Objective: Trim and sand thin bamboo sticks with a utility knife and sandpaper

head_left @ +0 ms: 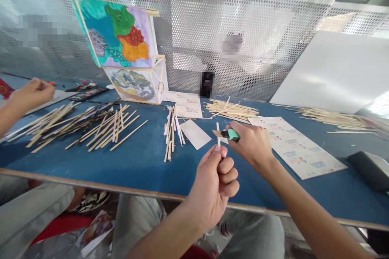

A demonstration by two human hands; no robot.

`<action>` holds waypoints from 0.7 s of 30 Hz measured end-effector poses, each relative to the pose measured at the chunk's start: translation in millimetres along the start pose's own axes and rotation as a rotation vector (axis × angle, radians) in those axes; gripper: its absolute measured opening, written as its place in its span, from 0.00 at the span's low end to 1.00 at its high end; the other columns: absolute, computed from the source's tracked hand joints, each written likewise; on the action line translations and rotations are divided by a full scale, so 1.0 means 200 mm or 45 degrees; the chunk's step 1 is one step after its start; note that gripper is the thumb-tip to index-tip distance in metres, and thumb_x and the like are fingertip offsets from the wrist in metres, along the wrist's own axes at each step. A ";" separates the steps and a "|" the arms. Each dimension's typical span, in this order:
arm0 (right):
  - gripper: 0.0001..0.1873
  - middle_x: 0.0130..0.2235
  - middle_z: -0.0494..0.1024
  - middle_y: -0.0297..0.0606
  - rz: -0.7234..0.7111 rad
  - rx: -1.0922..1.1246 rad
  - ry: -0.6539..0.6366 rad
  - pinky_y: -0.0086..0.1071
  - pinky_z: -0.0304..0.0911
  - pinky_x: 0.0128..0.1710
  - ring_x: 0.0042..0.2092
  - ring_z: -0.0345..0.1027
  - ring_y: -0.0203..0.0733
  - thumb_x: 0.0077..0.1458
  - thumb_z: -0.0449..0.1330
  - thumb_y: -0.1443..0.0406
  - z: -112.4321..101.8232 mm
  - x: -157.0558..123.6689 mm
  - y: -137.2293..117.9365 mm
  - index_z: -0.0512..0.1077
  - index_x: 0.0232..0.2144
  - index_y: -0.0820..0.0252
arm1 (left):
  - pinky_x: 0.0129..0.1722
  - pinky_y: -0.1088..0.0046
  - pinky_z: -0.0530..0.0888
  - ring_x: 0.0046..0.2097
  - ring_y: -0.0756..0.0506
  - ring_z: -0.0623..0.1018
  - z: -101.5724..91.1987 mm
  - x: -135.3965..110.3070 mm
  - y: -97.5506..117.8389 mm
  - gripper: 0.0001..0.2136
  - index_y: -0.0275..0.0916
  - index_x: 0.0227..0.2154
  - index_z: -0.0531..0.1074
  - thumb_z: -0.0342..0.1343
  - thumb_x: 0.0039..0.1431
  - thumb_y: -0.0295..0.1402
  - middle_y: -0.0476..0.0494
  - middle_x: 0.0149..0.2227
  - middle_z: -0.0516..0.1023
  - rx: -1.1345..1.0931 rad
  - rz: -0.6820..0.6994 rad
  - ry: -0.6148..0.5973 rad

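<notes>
My left hand (215, 182) is closed round a thin pale wooden stick (218, 133), whose top end points upward out of the fist. In my right hand (251, 141) is a green-and-black utility knife (231, 134). Its blade points left and lies at the stick, just above my left fingertips; whether it cuts into the wood I cannot tell. Behind the hands lies a small blank white card (196, 134). To its left is a small bundle of wooden sticks (172, 133), some with white on them.
More sticks lie in piles at the left (112, 129), the back (231, 109) and the far right (331, 119). A painted box (130, 85) stands by the perforated metal screen (194, 28). Printed sheet (294, 145) and dark block (369, 170) lie right. Another person's hand (33, 93) is left.
</notes>
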State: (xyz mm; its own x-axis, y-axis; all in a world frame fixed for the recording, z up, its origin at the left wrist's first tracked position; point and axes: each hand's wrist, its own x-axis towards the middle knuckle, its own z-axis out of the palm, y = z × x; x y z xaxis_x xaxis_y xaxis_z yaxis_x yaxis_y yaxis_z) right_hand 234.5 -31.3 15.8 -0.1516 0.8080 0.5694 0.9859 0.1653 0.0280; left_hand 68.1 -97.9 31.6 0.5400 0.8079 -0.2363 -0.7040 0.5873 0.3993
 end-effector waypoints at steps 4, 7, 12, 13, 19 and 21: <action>0.09 0.25 0.79 0.35 -0.035 0.017 0.013 0.35 0.36 0.28 0.23 0.60 0.39 0.60 0.57 0.60 0.02 0.02 0.02 0.76 0.32 0.55 | 0.14 0.86 0.46 0.21 0.55 0.44 0.01 -0.02 -0.03 0.13 0.41 0.31 0.59 0.44 0.76 0.34 0.60 0.20 0.46 -0.008 0.015 0.043; 0.10 0.26 0.79 0.36 -0.038 0.060 0.042 0.34 0.37 0.28 0.23 0.61 0.39 0.60 0.56 0.60 0.03 0.03 0.01 0.74 0.30 0.55 | 0.14 0.86 0.46 0.21 0.55 0.43 0.01 -0.04 -0.03 0.13 0.41 0.31 0.59 0.45 0.75 0.35 0.61 0.20 0.46 -0.014 0.007 0.056; 0.18 0.19 0.71 0.31 -0.067 0.171 0.055 0.33 0.39 0.26 0.21 0.56 0.36 0.64 0.54 0.56 -0.01 0.00 -0.03 0.66 0.23 0.56 | 0.13 0.87 0.47 0.21 0.54 0.42 0.00 -0.04 0.01 0.12 0.42 0.32 0.60 0.47 0.74 0.37 0.61 0.20 0.45 0.102 0.051 -0.020; 0.19 0.19 0.69 0.30 -0.067 0.188 0.056 0.33 0.39 0.25 0.21 0.55 0.35 0.64 0.55 0.56 -0.02 -0.02 -0.03 0.65 0.23 0.56 | 0.12 0.87 0.47 0.21 0.54 0.42 -0.01 -0.04 0.01 0.13 0.42 0.31 0.60 0.48 0.74 0.38 0.61 0.20 0.45 0.143 0.051 -0.045; 0.19 0.19 0.67 0.31 -0.055 0.208 0.100 0.32 0.42 0.25 0.21 0.53 0.35 0.64 0.54 0.57 -0.07 -0.05 -0.03 0.64 0.22 0.56 | 0.12 0.88 0.48 0.20 0.54 0.41 -0.03 -0.07 -0.01 0.13 0.44 0.32 0.59 0.49 0.74 0.41 0.61 0.20 0.45 0.234 0.033 -0.089; 0.19 0.19 0.68 0.32 -0.027 0.181 0.134 0.32 0.43 0.26 0.22 0.54 0.36 0.65 0.53 0.58 -0.08 -0.05 -0.04 0.65 0.22 0.56 | 0.12 0.89 0.48 0.20 0.54 0.41 -0.02 -0.09 -0.02 0.13 0.44 0.32 0.59 0.49 0.74 0.41 0.61 0.19 0.46 0.218 0.023 -0.093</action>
State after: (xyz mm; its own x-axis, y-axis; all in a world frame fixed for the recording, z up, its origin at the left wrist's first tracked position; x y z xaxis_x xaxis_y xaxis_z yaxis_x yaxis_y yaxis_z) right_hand 229.4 -49.4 23.5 -0.1565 0.7411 0.6529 0.9614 0.2658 -0.0713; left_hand 58.9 -114.5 30.1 0.5646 0.8086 -0.1654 -0.6284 0.5510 0.5491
